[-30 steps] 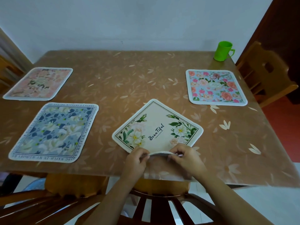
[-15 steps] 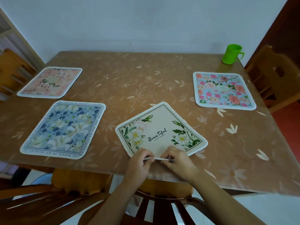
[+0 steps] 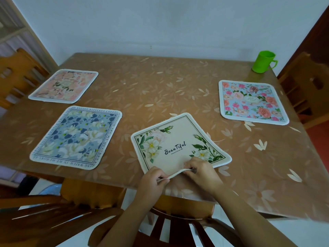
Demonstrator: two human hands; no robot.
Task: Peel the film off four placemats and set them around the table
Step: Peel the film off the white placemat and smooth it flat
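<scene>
A person's left hand (image 3: 153, 180) and right hand (image 3: 203, 173) are each pinching the near corner of a cream placemat (image 3: 176, 145) printed with white flowers and the word "Beautiful". The mat is lying turned like a diamond directly ahead of the hands, and its pinched edge is curling up off the desk (image 3: 160, 90). The way the corner is bending suggests a thin, light, floppy mat. Any film on it is too clear to make out, so a corner edge is probably the best place for the fingertips to be working.

To the left of the hands a blue placemat (image 3: 76, 138) is lying flat, with a peach placemat (image 3: 65, 85) beyond it. Far to the right and ahead, a rose-patterned placemat (image 3: 251, 102) is lying flat, and a green mug (image 3: 263, 62) is standing beyond it at the far corner.

A glossy brown leaf-print cover is lying over the desk and is looking slippery. Wooden chairs (image 3: 21, 75) are standing on the left, on the right and below the hands. A pale wall (image 3: 160, 24) is rising behind the desk.
</scene>
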